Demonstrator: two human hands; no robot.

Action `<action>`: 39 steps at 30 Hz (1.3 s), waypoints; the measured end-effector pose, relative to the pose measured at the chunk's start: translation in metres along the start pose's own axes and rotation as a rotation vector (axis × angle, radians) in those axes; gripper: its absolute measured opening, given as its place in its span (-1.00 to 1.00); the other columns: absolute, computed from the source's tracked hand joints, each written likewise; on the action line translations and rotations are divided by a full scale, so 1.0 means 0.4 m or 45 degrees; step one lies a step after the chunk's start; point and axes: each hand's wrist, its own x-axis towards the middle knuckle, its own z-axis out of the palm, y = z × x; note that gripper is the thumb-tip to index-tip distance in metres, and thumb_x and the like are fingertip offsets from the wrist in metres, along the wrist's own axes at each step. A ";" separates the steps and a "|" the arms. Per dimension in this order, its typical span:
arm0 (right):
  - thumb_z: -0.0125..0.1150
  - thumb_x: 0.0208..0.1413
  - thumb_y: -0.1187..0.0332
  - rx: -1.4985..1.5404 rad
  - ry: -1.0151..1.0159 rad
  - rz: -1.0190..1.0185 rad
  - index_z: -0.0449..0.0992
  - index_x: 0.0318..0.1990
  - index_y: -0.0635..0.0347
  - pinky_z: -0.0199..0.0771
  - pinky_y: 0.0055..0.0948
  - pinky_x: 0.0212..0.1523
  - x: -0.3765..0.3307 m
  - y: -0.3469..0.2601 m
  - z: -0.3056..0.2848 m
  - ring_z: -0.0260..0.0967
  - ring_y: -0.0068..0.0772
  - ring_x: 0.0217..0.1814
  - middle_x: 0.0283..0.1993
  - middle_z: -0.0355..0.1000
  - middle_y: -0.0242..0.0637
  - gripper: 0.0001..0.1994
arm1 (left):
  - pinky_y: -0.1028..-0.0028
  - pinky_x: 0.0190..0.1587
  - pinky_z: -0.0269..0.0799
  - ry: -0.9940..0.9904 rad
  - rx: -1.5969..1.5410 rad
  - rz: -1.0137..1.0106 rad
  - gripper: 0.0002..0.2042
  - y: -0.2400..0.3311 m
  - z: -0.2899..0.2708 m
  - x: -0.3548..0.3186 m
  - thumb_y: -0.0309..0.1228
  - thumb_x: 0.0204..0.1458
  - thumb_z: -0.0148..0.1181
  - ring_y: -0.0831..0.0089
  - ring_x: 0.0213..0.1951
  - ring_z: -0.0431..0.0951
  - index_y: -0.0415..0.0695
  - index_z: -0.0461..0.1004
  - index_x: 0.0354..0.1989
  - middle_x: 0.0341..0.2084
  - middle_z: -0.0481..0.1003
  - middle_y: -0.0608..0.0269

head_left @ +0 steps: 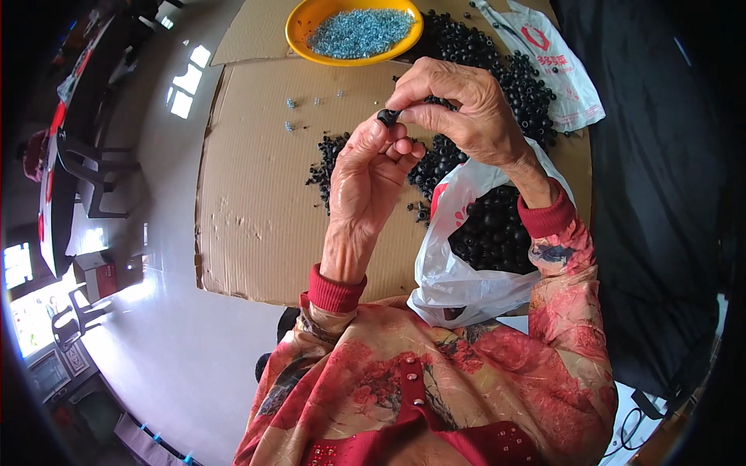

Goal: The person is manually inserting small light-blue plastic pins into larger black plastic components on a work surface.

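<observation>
Holding a small black round piece between them, both hands are up over the cardboard sheet. The left hand has its thumb and first fingertip pinching the piece from below, and its other fingers are curled in close. The right hand comes over from above, and its thumb and fingertips are pressed on the same piece from the other side. So the piece sits right where the fingertips of both hands meet.

Just below the right wrist lies a white plastic bag, open and full of the same black round pieces. Under and behind the fingers, more black pieces are spread in a loose pile on the cardboard. A few tiny blue beads lie to the left of the fingers. Farther away, past the fingertips, stands a yellow bowl full of blue-grey beads. Another white bag lies far off to the right.

It looks like the hands are working on one piece at a time, maybe fitting or checking it. I cannot tell if a bead is inside it. A next move would need a steady pinch, because the piece is small and could slip away.
</observation>
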 end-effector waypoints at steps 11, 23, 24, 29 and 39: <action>0.18 -0.15 0.64 -0.007 -0.068 -0.024 0.51 -0.37 0.27 0.40 -0.59 -0.37 -0.007 0.000 -0.003 0.39 -0.50 -0.36 -0.39 0.41 -0.32 -0.86 | 0.37 -0.19 0.44 0.088 0.016 -0.011 -0.83 -0.014 0.011 0.002 -0.42 0.04 0.07 0.53 -0.42 0.46 -0.26 0.40 -0.25 -0.45 0.47 0.28; 0.21 -0.08 0.47 0.156 -0.056 0.322 0.51 -0.37 0.30 0.43 -0.57 -0.32 -0.016 0.006 -0.023 0.42 -0.55 -0.35 -0.41 0.47 -0.32 -0.89 | 0.37 -0.19 0.44 0.075 0.062 0.012 -0.77 -0.022 0.012 0.002 -0.44 0.04 0.08 0.50 -0.41 0.47 -0.29 0.37 -0.17 -0.40 0.47 0.22; 0.22 -0.08 0.45 0.154 -0.072 0.407 0.51 -0.37 0.30 0.44 -0.57 -0.31 -0.016 0.005 -0.025 0.43 -0.55 -0.35 -0.43 0.47 -0.31 -0.88 | 0.38 -0.19 0.44 0.064 0.063 0.027 -0.77 -0.023 0.011 0.002 -0.44 0.04 0.07 0.49 -0.40 0.48 -0.30 0.37 -0.16 -0.39 0.47 0.21; 0.20 -0.04 0.46 0.101 -0.126 0.376 0.51 -0.38 0.27 0.35 -0.64 -0.39 -0.023 0.001 -0.031 0.35 -0.65 -0.39 -0.44 0.42 -0.38 -0.91 | 0.36 -0.17 0.43 0.069 0.086 0.023 -0.78 -0.023 0.015 0.001 -0.43 0.05 0.07 0.47 -0.39 0.47 -0.30 0.38 -0.18 -0.40 0.47 0.18; 0.19 -0.05 0.47 0.048 -0.143 0.314 0.51 -0.37 0.28 0.35 -0.61 -0.40 -0.025 0.009 -0.027 0.35 -0.61 -0.41 -0.46 0.41 -0.38 -0.91 | 0.33 -0.15 0.42 0.079 0.078 -0.054 -0.80 -0.016 0.003 -0.004 -0.41 0.06 0.04 0.45 -0.39 0.47 -0.29 0.39 -0.22 -0.41 0.48 0.13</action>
